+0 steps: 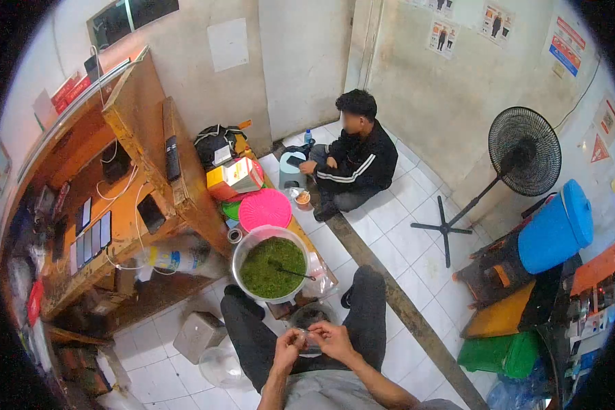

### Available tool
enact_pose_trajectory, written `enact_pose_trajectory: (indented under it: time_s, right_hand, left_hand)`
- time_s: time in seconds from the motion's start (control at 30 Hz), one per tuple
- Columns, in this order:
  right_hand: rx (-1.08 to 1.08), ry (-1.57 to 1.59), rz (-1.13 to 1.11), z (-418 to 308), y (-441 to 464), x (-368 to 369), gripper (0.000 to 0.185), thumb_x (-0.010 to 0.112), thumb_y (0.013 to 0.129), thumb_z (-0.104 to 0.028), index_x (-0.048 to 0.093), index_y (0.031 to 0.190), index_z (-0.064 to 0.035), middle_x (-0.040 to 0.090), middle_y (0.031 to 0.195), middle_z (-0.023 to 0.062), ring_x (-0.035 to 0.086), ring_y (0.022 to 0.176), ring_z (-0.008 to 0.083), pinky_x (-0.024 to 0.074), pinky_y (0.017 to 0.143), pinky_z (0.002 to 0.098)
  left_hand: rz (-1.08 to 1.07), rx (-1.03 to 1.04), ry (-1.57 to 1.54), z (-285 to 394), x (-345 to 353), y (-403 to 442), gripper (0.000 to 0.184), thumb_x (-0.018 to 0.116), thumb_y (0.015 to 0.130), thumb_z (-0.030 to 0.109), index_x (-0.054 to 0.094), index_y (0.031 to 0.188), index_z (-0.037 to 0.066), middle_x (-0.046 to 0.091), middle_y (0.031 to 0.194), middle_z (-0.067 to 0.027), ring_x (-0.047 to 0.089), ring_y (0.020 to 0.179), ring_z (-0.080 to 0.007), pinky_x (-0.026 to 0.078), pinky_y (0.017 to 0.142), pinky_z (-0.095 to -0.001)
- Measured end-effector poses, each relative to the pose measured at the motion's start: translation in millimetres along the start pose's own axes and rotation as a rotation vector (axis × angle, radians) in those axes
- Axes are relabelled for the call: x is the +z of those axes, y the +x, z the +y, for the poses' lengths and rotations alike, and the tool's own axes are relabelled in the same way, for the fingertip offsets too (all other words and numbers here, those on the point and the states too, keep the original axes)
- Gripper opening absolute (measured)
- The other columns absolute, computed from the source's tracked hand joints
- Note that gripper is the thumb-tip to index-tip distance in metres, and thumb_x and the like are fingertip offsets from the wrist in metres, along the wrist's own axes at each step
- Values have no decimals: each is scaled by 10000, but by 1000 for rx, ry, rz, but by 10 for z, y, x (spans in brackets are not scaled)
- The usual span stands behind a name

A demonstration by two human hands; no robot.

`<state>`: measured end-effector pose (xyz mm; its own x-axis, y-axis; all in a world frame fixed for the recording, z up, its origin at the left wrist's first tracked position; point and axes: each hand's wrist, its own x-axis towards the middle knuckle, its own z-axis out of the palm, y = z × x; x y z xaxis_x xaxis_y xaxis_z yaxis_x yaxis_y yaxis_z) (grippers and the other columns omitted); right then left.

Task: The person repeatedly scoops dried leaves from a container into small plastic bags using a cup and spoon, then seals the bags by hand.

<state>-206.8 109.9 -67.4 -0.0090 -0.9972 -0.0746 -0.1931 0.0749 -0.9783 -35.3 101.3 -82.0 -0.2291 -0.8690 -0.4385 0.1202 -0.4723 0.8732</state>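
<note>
My left hand (290,347) and my right hand (332,342) are close together above my lap. Both have their fingers pinched on something small that I cannot make out. Just beyond them, between my legs, a clear bowl (312,313) shows something dark inside. Farther ahead stands a large translucent tub (236,263) filled with a finely chopped green mass (266,263). The dark handle of a utensil (295,273) sticks out of it toward the right.
A pink woven cover (272,210) and a red-yellow box (236,179) stand beyond the tub. A seated person (355,160) holds a phone. A standing fan (524,152) is at right, a wooden desk (137,123) at left. By my left leg sit a grey block (199,335) and clear container (222,367).
</note>
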Motion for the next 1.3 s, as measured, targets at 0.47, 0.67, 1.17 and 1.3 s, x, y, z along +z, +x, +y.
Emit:
enact_pose_trajectory:
  time_s: [0.47,0.67,1.17,1.3]
  right_hand:
    - [-472,-535,-11,-237,49,-10,240,690,865,-41,673,1101,-5,718,966,140,689,782,319,565,691,408]
    - [-452,-411,30,-128,108,12,258,700,857,-43,677,1111,-6,718,949,146,692,774,307,569,685,392]
    - [67,-49,-80,-216,179,43,330,699,885,-98,681,1211,-46,752,886,166,718,688,169,569,647,313]
    - [60,35,-100,-37,223,92,350,688,885,-78,658,1231,-44,745,829,143,698,698,117,556,635,301]
  left_hand:
    - [266,130,443,321,203,-77,177,694,963,138,718,1001,-33,734,904,-78,682,800,-137,576,722,-296]
    - [207,143,259,227,112,21,228,704,951,190,739,992,-32,739,820,-79,654,709,-103,522,616,-268]
    - [169,94,256,126,-26,36,98,645,931,41,675,873,-32,659,720,-48,592,670,-79,478,616,-272]
    - [203,36,155,155,-5,-9,123,649,916,48,661,833,-42,646,705,-35,578,664,-72,480,617,-261]
